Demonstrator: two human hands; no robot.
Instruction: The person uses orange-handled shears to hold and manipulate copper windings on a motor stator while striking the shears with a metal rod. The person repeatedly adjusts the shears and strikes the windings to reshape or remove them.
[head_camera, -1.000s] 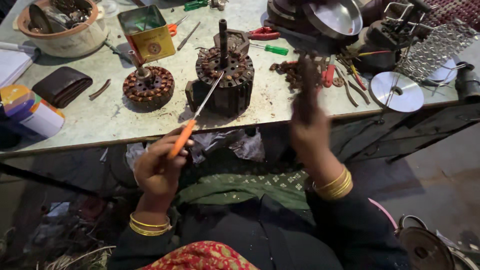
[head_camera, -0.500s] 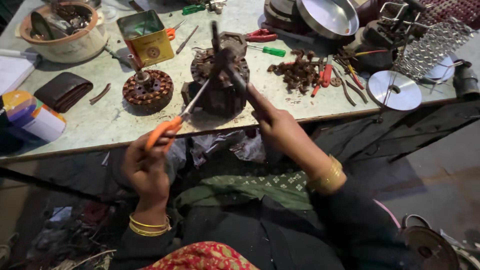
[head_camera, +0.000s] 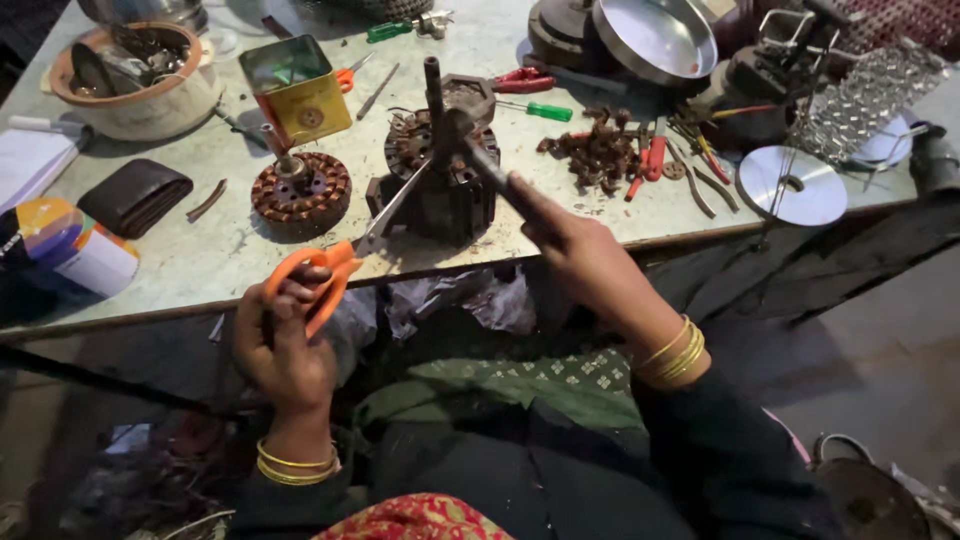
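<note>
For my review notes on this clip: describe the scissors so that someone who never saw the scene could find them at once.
Start at the pale worktable and find the dark motor stator standing near the middle of its front edge. The scissors slant from it down to the left hand, which grips the handles. Those bright orange loop handles set them apart; the nearby red and green handles lie flat farther back.

A square yellow tin box (head_camera: 297, 88) with a green inside stands open at eleven o'clock. At nine o'clock lies a round can with a multicoloured label (head_camera: 72, 252).
</note>
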